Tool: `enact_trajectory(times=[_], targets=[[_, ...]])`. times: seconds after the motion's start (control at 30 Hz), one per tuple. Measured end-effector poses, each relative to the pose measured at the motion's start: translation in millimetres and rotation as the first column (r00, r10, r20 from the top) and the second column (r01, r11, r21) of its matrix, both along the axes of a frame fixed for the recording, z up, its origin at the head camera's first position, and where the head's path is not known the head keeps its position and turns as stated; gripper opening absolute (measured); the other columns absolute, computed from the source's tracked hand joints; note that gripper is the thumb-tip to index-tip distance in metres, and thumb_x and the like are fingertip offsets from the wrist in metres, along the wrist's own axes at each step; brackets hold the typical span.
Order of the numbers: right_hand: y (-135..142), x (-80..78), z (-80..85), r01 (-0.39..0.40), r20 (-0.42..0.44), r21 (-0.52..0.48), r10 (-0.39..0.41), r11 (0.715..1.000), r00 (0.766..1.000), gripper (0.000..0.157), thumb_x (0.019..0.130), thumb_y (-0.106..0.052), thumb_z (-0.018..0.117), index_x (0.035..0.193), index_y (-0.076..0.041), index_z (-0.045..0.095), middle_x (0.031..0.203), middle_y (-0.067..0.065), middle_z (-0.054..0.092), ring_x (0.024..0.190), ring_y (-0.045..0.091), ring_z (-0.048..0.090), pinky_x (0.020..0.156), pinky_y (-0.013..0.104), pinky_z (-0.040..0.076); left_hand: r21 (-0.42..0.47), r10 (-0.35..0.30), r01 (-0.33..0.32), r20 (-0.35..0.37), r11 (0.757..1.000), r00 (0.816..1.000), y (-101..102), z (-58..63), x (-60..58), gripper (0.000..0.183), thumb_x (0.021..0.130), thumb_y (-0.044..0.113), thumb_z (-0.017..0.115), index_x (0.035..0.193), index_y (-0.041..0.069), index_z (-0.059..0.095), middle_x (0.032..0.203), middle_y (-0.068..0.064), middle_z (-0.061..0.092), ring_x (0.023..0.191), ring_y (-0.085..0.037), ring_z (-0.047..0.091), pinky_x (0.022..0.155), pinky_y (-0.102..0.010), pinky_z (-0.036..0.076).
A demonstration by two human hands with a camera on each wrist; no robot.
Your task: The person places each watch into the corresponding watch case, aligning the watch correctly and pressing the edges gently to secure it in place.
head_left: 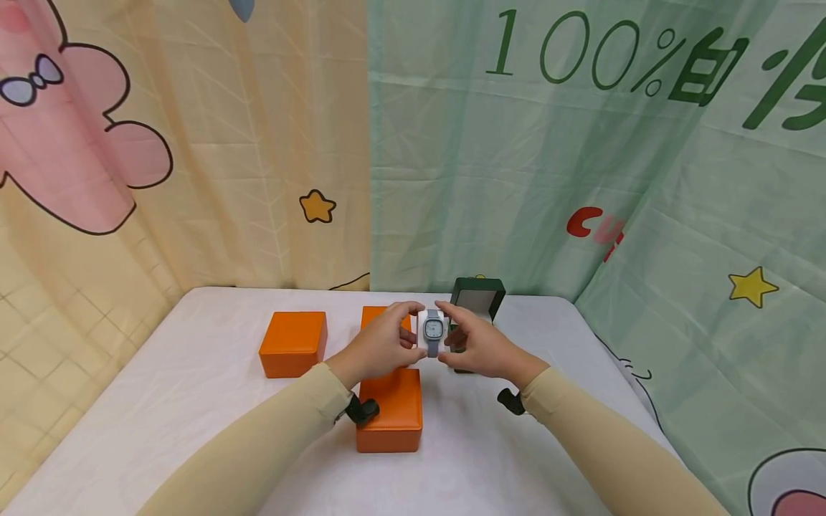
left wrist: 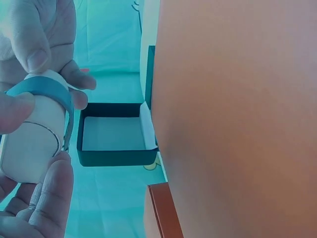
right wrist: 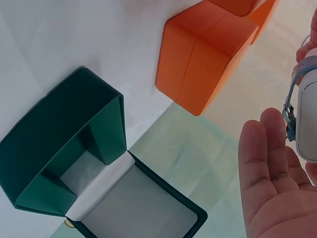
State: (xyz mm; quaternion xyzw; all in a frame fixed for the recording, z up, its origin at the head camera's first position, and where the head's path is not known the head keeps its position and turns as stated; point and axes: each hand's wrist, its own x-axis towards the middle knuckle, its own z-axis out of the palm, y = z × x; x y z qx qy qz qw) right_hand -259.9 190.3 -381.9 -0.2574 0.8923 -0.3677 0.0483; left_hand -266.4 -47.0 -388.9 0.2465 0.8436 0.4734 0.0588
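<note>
A watch (head_left: pixel 434 329) with a squarish light face and a grey-blue strap is wrapped round a white cushion (head_left: pixel 422 330). It is held up between both hands above the table, dial towards the head camera. The left hand (head_left: pixel 386 337) pinches the cushion's left side between thumb and fingers. From the right side, the right hand (head_left: pixel 485 342) holds it by finger and thumb; its other fingers extend behind, as the right wrist view shows. Behind the right hand stands a dark green box (right wrist: pixel 62 129), its lid (head_left: pixel 478 294) raised. In the right wrist view the strap's clasp (right wrist: pixel 290 124) shows at the cushion's edge.
An orange box (head_left: pixel 293 342) stands at the left on the white-covered table (head_left: pixel 219 344). Another orange box (head_left: pixel 390 410) sits nearer, under the left wrist. A third (head_left: pixel 374 315) is partly hidden behind the left hand. Printed curtains (head_left: pixel 516 179) hang behind the table.
</note>
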Motion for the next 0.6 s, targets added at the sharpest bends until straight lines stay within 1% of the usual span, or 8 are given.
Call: enact_trajectory(times=[0.03, 0.13, 0.23, 0.3, 0.37, 0.43, 0.5, 0.6], targets=[[1, -0.2, -0.1, 0.007, 0.003, 0.000, -0.007, 1.000, 1.000, 0.089, 0.092, -0.015, 0.081, 0.166, -0.014, 0.031, 0.145, 0.012, 0.057, 0.104, 0.025, 0.072, 0.097, 0.048, 0.062, 0.003, 0.000, 0.000, 0.005, 1.000, 1.000, 1, 0.4, -0.5, 0.076, 0.088, 0.013, 0.086, 0.154, 0.014, 0.046, 0.149, -0.008, 0.050, 0.109, -0.030, 0.071, 0.084, -0.029, 0.064], [4, -0.3, 0.2, 0.028, 0.010, 0.005, -0.029, 1.000, 1.000, 0.087, 0.093, -0.015, 0.081, 0.165, -0.012, 0.032, 0.145, 0.012, 0.058, 0.101, 0.020, 0.072, 0.096, 0.047, 0.062, 0.003, -0.002, 0.001, 0.012, 1.000, 1.000, 4, 1.9, -1.8, 0.078, 0.088, 0.014, 0.086, 0.155, 0.013, 0.045, 0.152, -0.009, 0.049, 0.110, -0.028, 0.071, 0.083, -0.029, 0.064], [8, -0.3, 0.8, 0.049, 0.022, 0.012, -0.049, 0.999, 0.999, 0.085, 0.093, -0.015, 0.080, 0.164, -0.012, 0.032, 0.148, 0.012, 0.057, 0.100, 0.015, 0.072, 0.095, 0.041, 0.062, -0.015, -0.007, 0.008, 0.025, 1.000, 1.000, 8, 3.7, -3.6, 0.079, 0.089, 0.015, 0.086, 0.156, 0.014, 0.045, 0.153, -0.009, 0.048, 0.111, -0.026, 0.071, 0.083, -0.030, 0.064], [11, -1.0, 0.5, 0.059, 0.029, 0.011, -0.059, 0.998, 0.998, 0.084, 0.094, -0.014, 0.080, 0.163, -0.011, 0.033, 0.151, 0.013, 0.054, 0.100, 0.015, 0.071, 0.095, 0.039, 0.063, -0.030, -0.012, 0.013, 0.036, 0.999, 0.999, 11, 4.8, -4.5, 0.080, 0.089, 0.016, 0.086, 0.157, 0.015, 0.044, 0.154, -0.008, 0.047, 0.112, -0.025, 0.070, 0.083, -0.030, 0.064], [15, -2.0, -0.1, 0.063, 0.034, 0.003, -0.063, 0.998, 0.997, 0.082, 0.094, -0.013, 0.079, 0.162, -0.010, 0.034, 0.153, 0.014, 0.052, 0.100, 0.016, 0.071, 0.093, 0.038, 0.063, -0.046, -0.023, 0.025, 0.039, 0.999, 0.999, 15, 5.1, -6.1, 0.080, 0.089, 0.016, 0.085, 0.157, 0.015, 0.042, 0.155, -0.009, 0.046, 0.115, -0.025, 0.069, 0.084, -0.030, 0.064], [19, -2.9, -0.9, 0.068, 0.041, -0.007, -0.067, 0.998, 0.997, 0.081, 0.094, -0.011, 0.079, 0.162, -0.010, 0.035, 0.155, 0.014, 0.051, 0.100, 0.017, 0.071, 0.093, 0.039, 0.063, -0.065, -0.037, 0.039, 0.032, 0.997, 0.999, 20, 5.3, -7.7, 0.081, 0.090, 0.015, 0.085, 0.158, 0.013, 0.041, 0.155, -0.009, 0.045, 0.115, -0.025, 0.069, 0.085, -0.029, 0.064], [23, -4.0, -1.6, 0.069, 0.042, -0.014, -0.068, 0.998, 0.997, 0.079, 0.094, -0.009, 0.077, 0.161, -0.011, 0.036, 0.155, 0.015, 0.051, 0.102, 0.019, 0.072, 0.092, 0.039, 0.063, -0.094, -0.047, 0.047, 0.009, 0.994, 0.999, 25, 5.6, -9.5, 0.082, 0.091, 0.015, 0.084, 0.159, 0.012, 0.039, 0.155, -0.010, 0.045, 0.116, -0.024, 0.069, 0.088, -0.027, 0.063], [30, -5.7, -2.5, 0.088, 0.052, -0.013, -0.087, 0.996, 0.995, 0.078, 0.096, -0.008, 0.075, 0.162, -0.014, 0.035, 0.152, 0.014, 0.053, 0.103, 0.020, 0.072, 0.092, 0.038, 0.063, -0.115, -0.049, 0.048, 0.001, 0.992, 0.999, 34, 6.8, -12.0, 0.081, 0.092, 0.015, 0.083, 0.160, 0.011, 0.038, 0.152, -0.011, 0.046, 0.116, -0.024, 0.069, 0.089, -0.026, 0.062]])
